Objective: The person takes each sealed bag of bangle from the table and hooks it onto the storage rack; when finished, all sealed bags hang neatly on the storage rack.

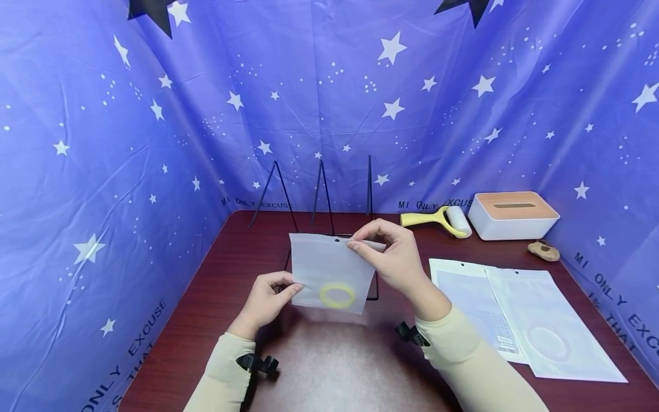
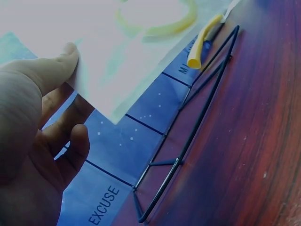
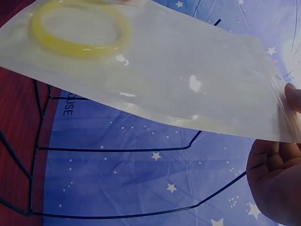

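Observation:
A translucent white pouch (image 1: 314, 263) with a small hanging hole is held up above the table, between both hands. A yellow ring (image 3: 84, 50) shows through its lower part. My left hand (image 1: 269, 298) pinches the pouch's left edge low down, thumb in front. With thumb and fingertips, my right hand (image 1: 395, 257) pinches the top edge right of the hole. Directly behind the pouch stands a black wire rack (image 2: 206, 110) with upright pointed dividers, its middle partly hidden by the pouch.
On the right lie two more white pouches, one printed (image 1: 463, 292) and one (image 1: 566, 303) with a round outline inside. Behind them are a yellow-handled lint roller (image 1: 424, 218), a white tissue box (image 1: 515, 230) with a wooden lid and a small brown object (image 1: 543, 250). Starry blue cloth (image 1: 319, 103) encloses the table.

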Motion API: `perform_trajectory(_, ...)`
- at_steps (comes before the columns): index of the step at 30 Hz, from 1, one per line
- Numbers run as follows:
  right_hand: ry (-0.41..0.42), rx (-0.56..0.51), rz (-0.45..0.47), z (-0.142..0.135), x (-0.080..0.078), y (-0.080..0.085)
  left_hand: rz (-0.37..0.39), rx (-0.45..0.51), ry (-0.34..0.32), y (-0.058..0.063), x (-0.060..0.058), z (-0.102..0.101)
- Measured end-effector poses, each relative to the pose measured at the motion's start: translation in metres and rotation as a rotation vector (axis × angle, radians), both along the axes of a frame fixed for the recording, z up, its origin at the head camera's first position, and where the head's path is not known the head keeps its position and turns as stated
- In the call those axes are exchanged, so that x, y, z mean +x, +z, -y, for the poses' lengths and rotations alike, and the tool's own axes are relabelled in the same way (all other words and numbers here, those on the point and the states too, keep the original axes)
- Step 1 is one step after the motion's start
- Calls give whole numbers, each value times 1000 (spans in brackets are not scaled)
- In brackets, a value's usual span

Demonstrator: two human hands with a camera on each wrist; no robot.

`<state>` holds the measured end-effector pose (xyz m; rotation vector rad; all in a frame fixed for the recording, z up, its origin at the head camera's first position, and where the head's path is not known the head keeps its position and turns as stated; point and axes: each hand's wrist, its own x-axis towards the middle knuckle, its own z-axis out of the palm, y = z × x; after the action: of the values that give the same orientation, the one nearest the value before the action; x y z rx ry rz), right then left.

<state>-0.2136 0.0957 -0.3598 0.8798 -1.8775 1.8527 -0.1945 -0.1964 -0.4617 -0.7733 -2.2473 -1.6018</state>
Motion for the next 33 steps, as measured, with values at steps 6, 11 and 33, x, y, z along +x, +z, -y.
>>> perform_trajectory(6, 42, 0, 31, 0, -1, -3, -12, 21, 29, 2, 0, 4)
perform_trajectory(11, 44, 41, 13, -2, -7, -9, 1, 42, 56, 1, -2, 8)
perform_trajectory(33, -11, 85, 20, 18, -13, -25, -24, 20, 122, -12, -13, 47)
